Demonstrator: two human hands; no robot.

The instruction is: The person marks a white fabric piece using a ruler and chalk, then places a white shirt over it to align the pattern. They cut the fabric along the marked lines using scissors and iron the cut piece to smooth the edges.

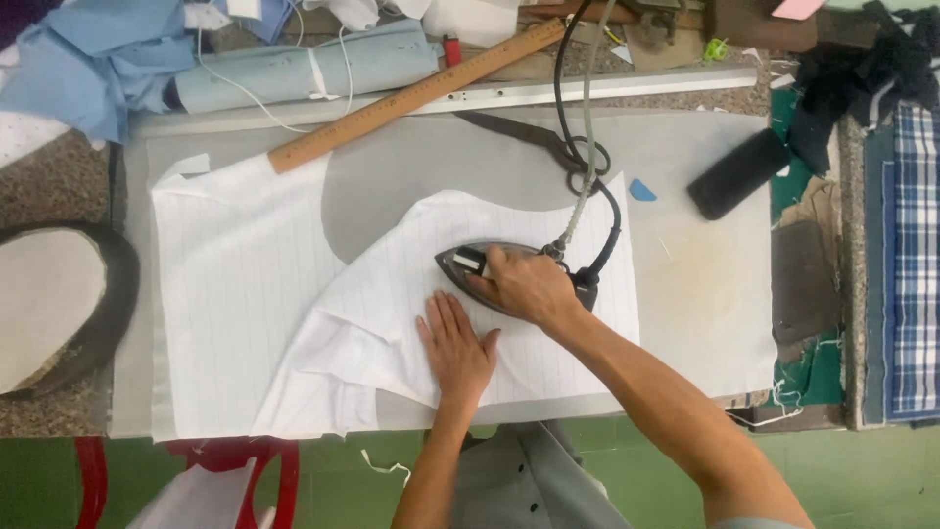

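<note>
A white fabric piece with thin stripes (294,294) lies spread over the grey ironing pad (705,294). My right hand (524,284) grips the handle of a dark metal iron (462,264), which rests flat on the fabric with its tip pointing left. A black cord and a pale hose (586,147) run up from the iron's rear. My left hand (455,348) presses flat on the fabric just below the iron, fingers spread.
A wooden ruler (411,98) lies diagonally at the back, with black scissors (548,142) beside it. A black roller (736,172) sits at the right, plaid cloth (916,255) beyond it. Blue fabric rolls (304,69) are at top left. A small blue chalk (641,190) lies nearby.
</note>
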